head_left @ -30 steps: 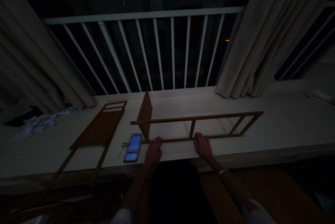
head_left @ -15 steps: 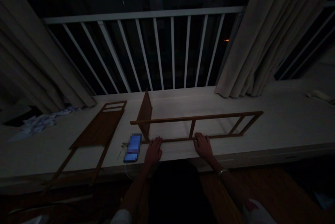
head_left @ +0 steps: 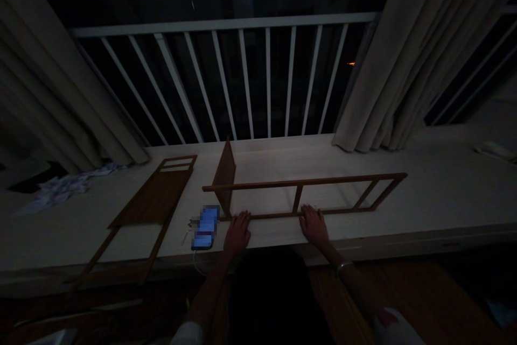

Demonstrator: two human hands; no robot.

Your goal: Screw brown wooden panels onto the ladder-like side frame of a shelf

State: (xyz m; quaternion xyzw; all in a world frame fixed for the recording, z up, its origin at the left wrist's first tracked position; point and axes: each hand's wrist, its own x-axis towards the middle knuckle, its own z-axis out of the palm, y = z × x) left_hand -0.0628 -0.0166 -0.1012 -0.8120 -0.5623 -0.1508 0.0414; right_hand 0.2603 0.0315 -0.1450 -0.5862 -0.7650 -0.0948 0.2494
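A brown wooden frame [head_left: 298, 198] with crossbars lies on its side on the pale ledge, a flat panel [head_left: 225, 170] standing up at its left end. My left hand [head_left: 237, 232] rests palm down near that end, fingers stretched over the frame's lower rail. Farther right, my right hand [head_left: 314, 225] lies on the same rail by the middle crossbar, its fingers also extended. Neither hand wraps round the rail. Just left of my left hand sits a lit phone [head_left: 206, 226] with a white cable, its screen blurred out.
Another brown wooden piece [head_left: 155, 194], panel and legs, lies at the left and juts past the front edge of the ledge [head_left: 436, 194]. Crumpled cloth or paper [head_left: 60, 191] is at the far left. White railings [head_left: 268, 81] and curtains [head_left: 379, 76] stand behind.
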